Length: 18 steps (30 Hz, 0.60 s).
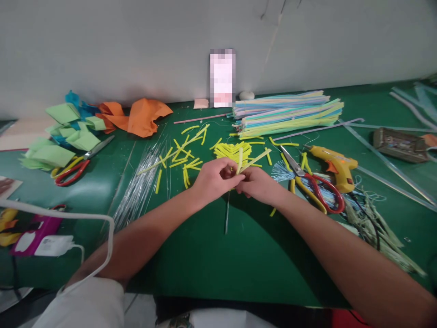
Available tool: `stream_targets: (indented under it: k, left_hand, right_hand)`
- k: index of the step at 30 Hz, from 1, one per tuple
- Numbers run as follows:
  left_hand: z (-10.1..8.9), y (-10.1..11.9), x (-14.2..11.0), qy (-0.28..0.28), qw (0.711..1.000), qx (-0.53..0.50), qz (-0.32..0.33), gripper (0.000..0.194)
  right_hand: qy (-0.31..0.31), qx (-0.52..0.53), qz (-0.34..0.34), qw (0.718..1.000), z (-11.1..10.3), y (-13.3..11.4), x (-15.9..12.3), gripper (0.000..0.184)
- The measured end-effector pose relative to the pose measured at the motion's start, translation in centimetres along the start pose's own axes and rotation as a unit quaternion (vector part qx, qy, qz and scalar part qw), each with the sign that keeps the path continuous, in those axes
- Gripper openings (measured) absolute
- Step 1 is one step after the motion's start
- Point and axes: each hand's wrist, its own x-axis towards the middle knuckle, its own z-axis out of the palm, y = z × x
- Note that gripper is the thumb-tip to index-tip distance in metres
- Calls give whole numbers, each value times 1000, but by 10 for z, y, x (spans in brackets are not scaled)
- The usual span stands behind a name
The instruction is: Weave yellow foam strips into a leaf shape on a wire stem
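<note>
My left hand (220, 176) and my right hand (257, 184) meet over the middle of the green table, fingers closed in a pinch. Between them they grip pale yellow pipe cleaner pieces (254, 160); one points up, another slants up to the right. A thin grey-green stem (227, 216) hangs below my fingertips; its upper end is hidden by them. Just beyond my hands lies a heap of short yellow pipe cleaner pieces (232, 149), partly covered by my fingers. More cut yellow pieces (182, 157) are scattered to the left.
Silver wires (143, 182) and scissors (80, 164) lie left, near green paper (56, 152) and orange paper (146, 116). Pastel pipe cleaner bundles (290, 111) lie behind. Right are red-handled scissors (317, 189) and a yellow glue gun (336, 166). A phone (222, 79) leans on the wall.
</note>
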Motion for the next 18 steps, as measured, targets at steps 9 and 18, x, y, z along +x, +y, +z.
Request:
stream_targets:
  k: [9, 18]
  left_hand:
    - [-13, -3, 0, -14, 999, -13, -29, 15]
    - [-21, -18, 5, -12, 993, 101, -65, 26]
  right_hand:
    - [1, 69, -36, 997, -3, 3, 0, 12]
    - [78, 0, -9, 997, 4, 6, -1, 5]
